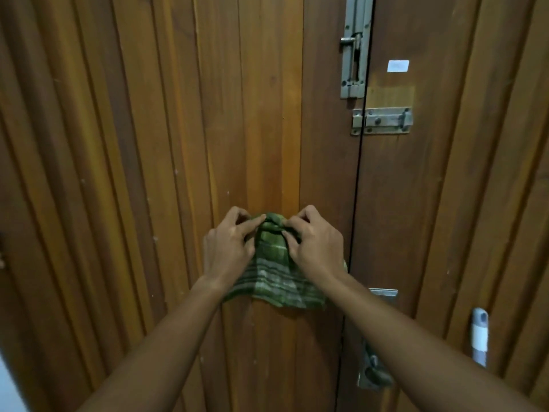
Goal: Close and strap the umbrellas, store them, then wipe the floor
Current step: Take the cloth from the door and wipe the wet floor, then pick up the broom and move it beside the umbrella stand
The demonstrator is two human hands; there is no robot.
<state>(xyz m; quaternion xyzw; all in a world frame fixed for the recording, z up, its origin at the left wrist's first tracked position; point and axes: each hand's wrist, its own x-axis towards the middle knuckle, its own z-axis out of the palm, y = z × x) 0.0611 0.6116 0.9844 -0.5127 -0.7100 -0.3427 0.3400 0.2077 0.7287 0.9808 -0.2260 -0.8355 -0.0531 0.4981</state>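
Note:
A green checked cloth with pale stripes hangs against a brown wooden door. My left hand pinches the cloth's bunched top from the left. My right hand pinches the same bunched top from the right. Both hands are held up at chest height, close together, with the cloth draping down between the wrists. No umbrella and no floor are in view.
The door has a vertical metal bolt at the upper right and a horizontal latch below it. A lever handle with lock plate sits low on the right. A white and grey object hangs on the right door leaf.

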